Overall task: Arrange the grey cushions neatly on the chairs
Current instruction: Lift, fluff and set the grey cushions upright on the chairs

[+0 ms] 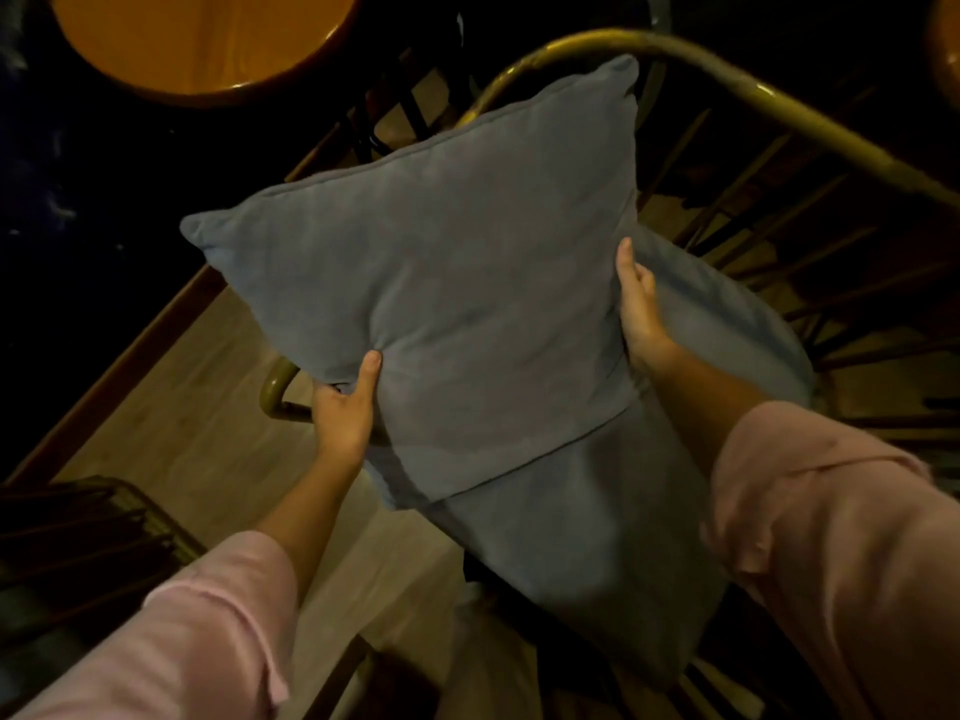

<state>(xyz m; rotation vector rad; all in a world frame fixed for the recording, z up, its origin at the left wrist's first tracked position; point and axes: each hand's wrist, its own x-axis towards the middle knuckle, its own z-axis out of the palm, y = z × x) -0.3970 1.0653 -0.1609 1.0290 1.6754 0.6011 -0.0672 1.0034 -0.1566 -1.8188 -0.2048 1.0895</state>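
Observation:
A large grey cushion is held up over a spindle-backed chair with a curved brass-coloured rail. My left hand grips the cushion's lower left edge, thumb on the front. My right hand grips its right edge. Below and behind it, a second grey cushion lies on the chair's seat, partly covered by the held one. Pink sleeves cover both of my forearms.
A round orange table stands at the top left. A second chair's dark slats show at the bottom left. Light wooden flooring lies between them, bordered by a dark area at the left.

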